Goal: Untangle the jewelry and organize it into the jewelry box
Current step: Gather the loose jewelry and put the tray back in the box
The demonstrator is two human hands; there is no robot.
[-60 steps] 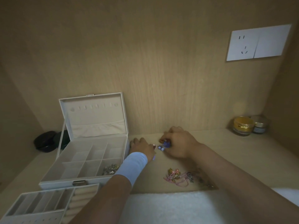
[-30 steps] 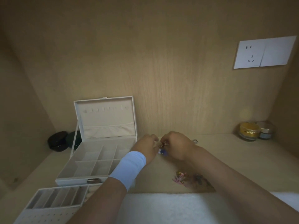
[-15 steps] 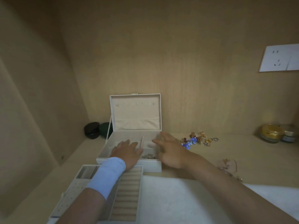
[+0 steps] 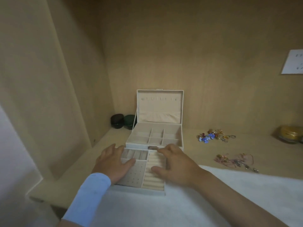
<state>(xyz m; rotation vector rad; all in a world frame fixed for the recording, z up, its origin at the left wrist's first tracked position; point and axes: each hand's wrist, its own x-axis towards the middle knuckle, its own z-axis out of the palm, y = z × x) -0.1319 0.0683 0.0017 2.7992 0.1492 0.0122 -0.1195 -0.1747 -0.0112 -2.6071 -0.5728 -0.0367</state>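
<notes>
Jewelry box (image 4: pixel 159 105) stood open on the tabletop (image 4: pixel 205 154), a divided tray (image 4: pixel 152 187) lying just in front.
Both hands rested flat on the tray, fingers spread and gripping nothing: the left hand (image 4: pixel 113 163) at its left side, the right hand (image 4: pixel 175 166) at its right. Tangled jewelry (image 4: pixel 213 136) lay right of the box, apart from it.

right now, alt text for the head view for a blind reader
Two hands, the left hand wearing a blue wristband and the right hand, rest on a beige divided tray in front of an open jewelry box on a wooden shelf. A colourful jewelry tangle and a pinkish tangle lie to the box's right.
</notes>
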